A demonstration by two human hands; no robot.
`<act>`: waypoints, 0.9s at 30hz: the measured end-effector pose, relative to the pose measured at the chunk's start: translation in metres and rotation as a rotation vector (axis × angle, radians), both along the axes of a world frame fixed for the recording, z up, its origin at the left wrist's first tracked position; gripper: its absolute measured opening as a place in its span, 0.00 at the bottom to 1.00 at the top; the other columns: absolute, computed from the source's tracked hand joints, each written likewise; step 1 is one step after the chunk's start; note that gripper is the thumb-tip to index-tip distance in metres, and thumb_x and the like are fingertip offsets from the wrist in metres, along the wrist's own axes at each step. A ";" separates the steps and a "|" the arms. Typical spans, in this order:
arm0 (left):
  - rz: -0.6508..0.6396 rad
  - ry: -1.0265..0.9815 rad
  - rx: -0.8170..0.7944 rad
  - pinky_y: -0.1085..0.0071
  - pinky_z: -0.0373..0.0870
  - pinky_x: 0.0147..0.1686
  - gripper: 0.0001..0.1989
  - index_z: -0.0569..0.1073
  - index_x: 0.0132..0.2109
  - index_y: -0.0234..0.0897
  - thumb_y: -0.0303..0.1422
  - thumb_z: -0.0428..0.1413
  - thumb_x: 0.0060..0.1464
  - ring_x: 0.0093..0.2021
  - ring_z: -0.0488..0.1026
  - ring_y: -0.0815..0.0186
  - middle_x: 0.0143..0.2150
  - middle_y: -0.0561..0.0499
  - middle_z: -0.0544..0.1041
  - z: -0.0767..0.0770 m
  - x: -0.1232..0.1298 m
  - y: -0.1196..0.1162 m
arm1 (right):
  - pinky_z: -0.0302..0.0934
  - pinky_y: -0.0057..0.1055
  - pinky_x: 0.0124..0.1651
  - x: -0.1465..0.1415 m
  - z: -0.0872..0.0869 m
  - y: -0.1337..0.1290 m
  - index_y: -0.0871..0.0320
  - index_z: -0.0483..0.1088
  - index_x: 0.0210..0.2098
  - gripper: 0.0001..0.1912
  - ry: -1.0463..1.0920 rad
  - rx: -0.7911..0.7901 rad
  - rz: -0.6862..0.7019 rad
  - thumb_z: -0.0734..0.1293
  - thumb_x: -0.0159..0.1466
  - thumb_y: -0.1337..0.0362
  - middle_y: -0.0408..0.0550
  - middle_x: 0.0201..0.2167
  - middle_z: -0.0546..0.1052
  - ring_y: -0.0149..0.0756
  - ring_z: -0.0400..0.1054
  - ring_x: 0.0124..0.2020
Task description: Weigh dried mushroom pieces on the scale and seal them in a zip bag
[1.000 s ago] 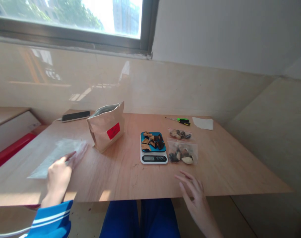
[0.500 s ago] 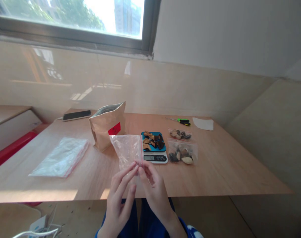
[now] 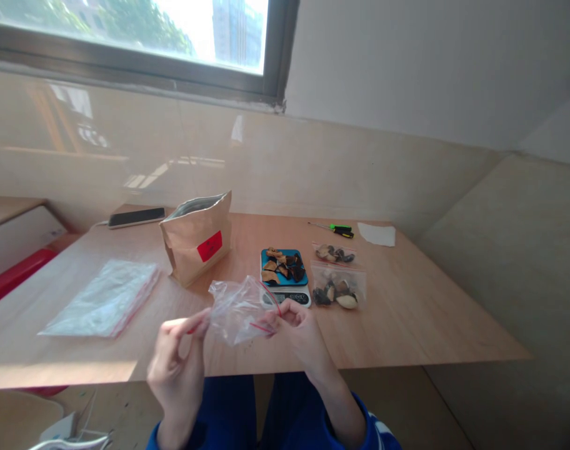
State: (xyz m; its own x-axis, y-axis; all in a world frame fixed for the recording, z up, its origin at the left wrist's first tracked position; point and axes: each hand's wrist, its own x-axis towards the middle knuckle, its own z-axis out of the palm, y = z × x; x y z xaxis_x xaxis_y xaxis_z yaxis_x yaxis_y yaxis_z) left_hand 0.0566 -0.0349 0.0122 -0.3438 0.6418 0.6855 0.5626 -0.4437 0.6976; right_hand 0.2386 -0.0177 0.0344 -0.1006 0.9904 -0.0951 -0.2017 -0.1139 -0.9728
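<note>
The grip of the left hand (image 3: 179, 356) is a pinch on one side of a clear zip bag (image 3: 235, 312). The right hand (image 3: 308, 344) has its grip closed on the opposite side, by the red zip line. The bag is held up over the bench (image 3: 407, 325), just in front of the digital scale (image 3: 304, 297) and overlapping its near left corner in view. It is crumpled and looks empty; whether its mouth is fully parted, I cannot tell.

On the scale's blue platform lie loose brown and black pieces, seemingly dried mushroom (image 3: 297, 273), outside any bag. The readout is too blurred to read.

Just right of the scale, two bags do contain similar pieces: a small filled bag (image 3: 334, 253) behind a larger filled bag (image 3: 359, 281). So two portions are bagged and one sits unbagged.

Left of the scale, the kraft pouch (image 3: 186, 244) stands with its top open; its contents are hidden. Farther left lies a flat stack of clear bags (image 3: 102, 300). Behind the scale to the right are a green-and-black-handled tool (image 3: 344, 233) and white paper (image 3: 377, 235).
</note>
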 end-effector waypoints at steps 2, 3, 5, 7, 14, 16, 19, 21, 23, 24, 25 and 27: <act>0.079 -0.070 -0.041 0.70 0.67 0.38 0.05 0.77 0.40 0.39 0.31 0.58 0.56 0.36 0.71 0.68 0.35 0.52 0.75 0.004 -0.007 0.003 | 0.69 0.38 0.45 0.015 0.001 0.010 0.57 0.70 0.31 0.21 -0.090 0.102 0.082 0.72 0.53 0.46 0.51 0.36 0.81 0.41 0.76 0.40; 0.079 -0.074 -0.057 0.69 0.67 0.39 0.05 0.77 0.39 0.38 0.33 0.59 0.55 0.36 0.71 0.66 0.36 0.52 0.75 0.005 -0.009 0.003 | 0.66 0.40 0.51 0.022 0.002 0.017 0.57 0.72 0.36 0.22 -0.160 0.187 0.139 0.71 0.55 0.45 0.53 0.42 0.80 0.42 0.74 0.46; 0.082 -0.057 -0.069 0.67 0.68 0.40 0.06 0.76 0.39 0.38 0.34 0.59 0.55 0.37 0.71 0.65 0.36 0.51 0.75 0.009 -0.012 0.004 | 0.58 0.45 0.61 0.034 0.002 0.035 0.54 0.71 0.48 0.25 -0.352 0.371 0.167 0.66 0.59 0.43 0.53 0.54 0.74 0.44 0.65 0.58; 0.119 -0.035 -0.058 0.65 0.68 0.42 0.07 0.76 0.40 0.37 0.34 0.58 0.55 0.38 0.71 0.65 0.37 0.50 0.75 0.012 -0.011 0.002 | 0.48 0.48 0.67 0.044 -0.004 0.060 0.52 0.68 0.55 0.28 -0.617 0.494 0.036 0.63 0.62 0.43 0.53 0.61 0.66 0.45 0.55 0.65; 0.124 -0.076 -0.145 0.62 0.68 0.51 0.10 0.76 0.42 0.37 0.37 0.57 0.57 0.47 0.72 0.62 0.45 0.48 0.76 0.015 -0.013 -0.007 | 0.45 0.56 0.66 0.081 -0.050 0.132 0.57 0.61 0.61 0.31 -1.228 0.493 0.002 0.64 0.63 0.51 0.61 0.65 0.59 0.55 0.48 0.68; 0.116 -0.086 -0.176 0.62 0.68 0.51 0.10 0.76 0.43 0.37 0.38 0.57 0.57 0.47 0.73 0.62 0.45 0.48 0.76 0.012 -0.013 -0.007 | 0.50 0.53 0.65 0.087 -0.058 0.137 0.58 0.60 0.61 0.27 -1.248 0.552 0.027 0.62 0.66 0.53 0.60 0.62 0.63 0.51 0.54 0.65; 0.100 -0.094 -0.196 0.62 0.68 0.52 0.10 0.76 0.43 0.38 0.38 0.56 0.57 0.48 0.73 0.62 0.46 0.48 0.76 0.008 -0.010 -0.006 | 0.55 0.48 0.62 0.089 -0.064 0.137 0.60 0.61 0.60 0.24 -1.261 0.639 0.003 0.60 0.67 0.57 0.60 0.57 0.68 0.48 0.61 0.59; 0.084 -0.089 -0.186 0.62 0.68 0.52 0.10 0.76 0.42 0.38 0.37 0.57 0.57 0.48 0.73 0.61 0.46 0.47 0.76 0.007 -0.007 -0.003 | 0.57 0.47 0.59 0.088 -0.067 0.137 0.62 0.63 0.57 0.22 -1.271 0.673 -0.022 0.60 0.67 0.59 0.60 0.53 0.70 0.48 0.63 0.56; 0.055 -0.088 -0.170 0.61 0.68 0.52 0.10 0.75 0.42 0.37 0.37 0.57 0.56 0.49 0.73 0.61 0.46 0.47 0.77 0.006 -0.005 -0.001 | 0.59 0.47 0.57 0.087 -0.070 0.138 0.63 0.65 0.53 0.19 -1.270 0.686 -0.039 0.60 0.66 0.59 0.60 0.50 0.71 0.48 0.64 0.53; 0.036 -0.092 -0.166 0.60 0.68 0.53 0.09 0.75 0.42 0.37 0.37 0.57 0.56 0.50 0.73 0.60 0.46 0.46 0.77 0.005 -0.004 0.000 | 0.59 0.47 0.56 0.086 -0.071 0.139 0.63 0.66 0.52 0.18 -1.264 0.689 -0.050 0.60 0.66 0.60 0.60 0.49 0.72 0.49 0.64 0.52; 0.013 -0.101 -0.167 0.60 0.67 0.53 0.09 0.74 0.42 0.37 0.36 0.57 0.56 0.51 0.73 0.60 0.47 0.46 0.77 0.004 -0.003 0.001 | 0.59 0.47 0.56 0.086 -0.072 0.140 0.63 0.66 0.51 0.18 -1.255 0.690 -0.066 0.60 0.66 0.60 0.60 0.48 0.72 0.49 0.64 0.51; -0.021 -0.131 -0.188 0.58 0.66 0.56 0.09 0.73 0.42 0.37 0.37 0.56 0.56 0.53 0.72 0.59 0.50 0.45 0.76 0.002 -0.001 0.002 | 0.59 0.48 0.56 0.085 -0.073 0.142 0.62 0.67 0.50 0.17 -1.229 0.689 -0.115 0.60 0.66 0.59 0.60 0.47 0.72 0.50 0.64 0.51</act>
